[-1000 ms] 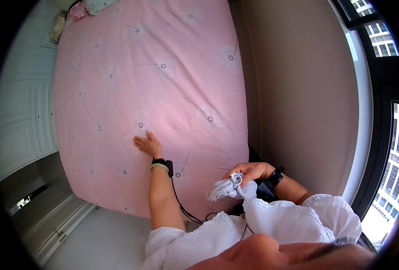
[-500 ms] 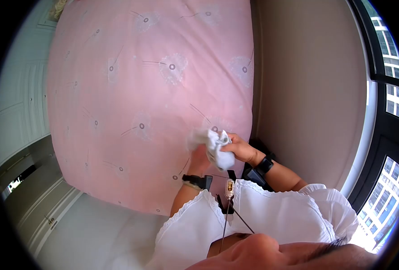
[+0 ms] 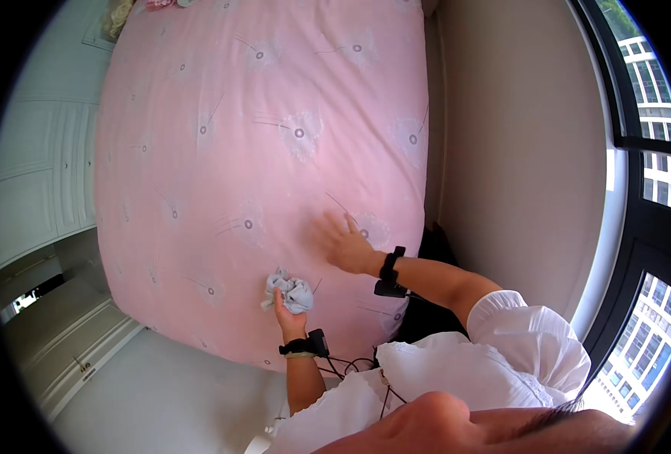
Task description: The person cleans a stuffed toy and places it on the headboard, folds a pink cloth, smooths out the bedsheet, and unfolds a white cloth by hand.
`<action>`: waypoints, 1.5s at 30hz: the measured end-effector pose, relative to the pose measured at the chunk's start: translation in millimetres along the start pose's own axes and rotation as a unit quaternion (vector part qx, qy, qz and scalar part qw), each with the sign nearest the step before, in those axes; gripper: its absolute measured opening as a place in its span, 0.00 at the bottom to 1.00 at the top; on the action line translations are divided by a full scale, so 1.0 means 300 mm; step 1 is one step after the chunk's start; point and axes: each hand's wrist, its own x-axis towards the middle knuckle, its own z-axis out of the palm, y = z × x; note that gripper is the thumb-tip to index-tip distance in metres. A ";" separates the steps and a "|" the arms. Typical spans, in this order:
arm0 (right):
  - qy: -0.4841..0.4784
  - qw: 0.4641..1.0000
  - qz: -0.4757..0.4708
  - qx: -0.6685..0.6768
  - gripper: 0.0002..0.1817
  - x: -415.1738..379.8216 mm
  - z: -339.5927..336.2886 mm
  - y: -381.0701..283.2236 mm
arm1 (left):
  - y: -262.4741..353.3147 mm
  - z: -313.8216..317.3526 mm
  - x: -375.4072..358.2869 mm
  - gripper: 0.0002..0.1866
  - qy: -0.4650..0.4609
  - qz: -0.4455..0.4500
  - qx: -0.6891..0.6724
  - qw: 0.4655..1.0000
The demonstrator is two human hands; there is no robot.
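A crumpled white cloth [image 3: 294, 293] is bunched in my left hand [image 3: 288, 319], near the lower edge of the pink bedspread [image 3: 199, 181]. The thumb lies over the cloth, and the other fingers are mostly hidden beneath it. My right hand [image 3: 348, 244] is spread over the bedspread, up and to the right of the cloth, palm down and holding nothing. Its fingertips are blurred. Each wrist wears a black strap with a small device.
Pale cabinets [image 3: 40, 174] stand to the left. A beige wall [image 3: 517, 151] runs along the bed's right side, with a dark-framed window [image 3: 630, 227] beyond. Thin black cables [image 3: 343, 367] hang near my chest. Pink and pale items [image 3: 161, 4] show at the top.
My hands have come apart. The left one has moved left and down with the cloth, while the right one has let go of it and opened over the bedspread. The view has shifted slightly.
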 end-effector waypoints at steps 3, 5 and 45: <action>-0.004 0.980 -0.199 0.010 0.36 0.125 0.148 0.005 | 0.049 0.072 0.113 0.15 0.053 0.025 0.021 0.998; -0.007 0.976 -0.217 0.000 0.35 0.237 0.173 0.105 | 0.042 0.107 0.236 0.12 0.049 0.036 0.024 0.998; -0.079 0.960 -0.263 0.056 0.31 0.718 -0.144 0.546 | -0.002 0.371 0.161 0.15 0.187 0.058 0.022 0.980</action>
